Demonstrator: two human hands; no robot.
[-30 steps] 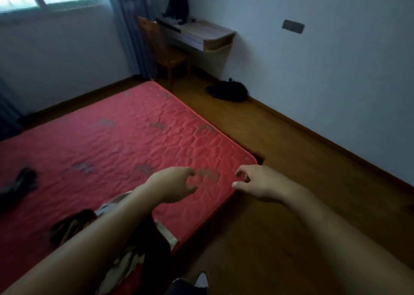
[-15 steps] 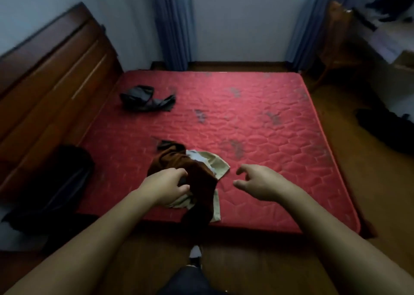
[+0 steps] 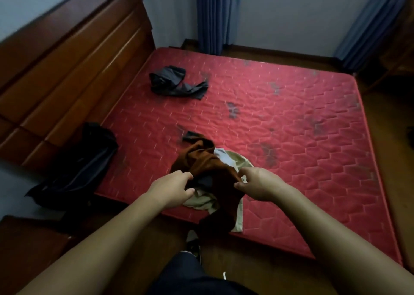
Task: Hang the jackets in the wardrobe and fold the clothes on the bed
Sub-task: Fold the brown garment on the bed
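Left hand (image 3: 172, 188) and right hand (image 3: 257, 183) pinch brown garment (image 3: 208, 162) at near edge of bed (image 3: 291, 137).
Garment bunched between hands, atop cream garment (image 3: 237, 163); tail hangs over edge. Grey garment (image 3: 174, 81) well beyond; black jacket (image 3: 85, 164) draped off bed's left side.

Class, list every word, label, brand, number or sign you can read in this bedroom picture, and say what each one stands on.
None can be read.
The brown garment that the left hand and right hand pinch, the cream garment under it, the grey garment and the red mattress show no lettering.
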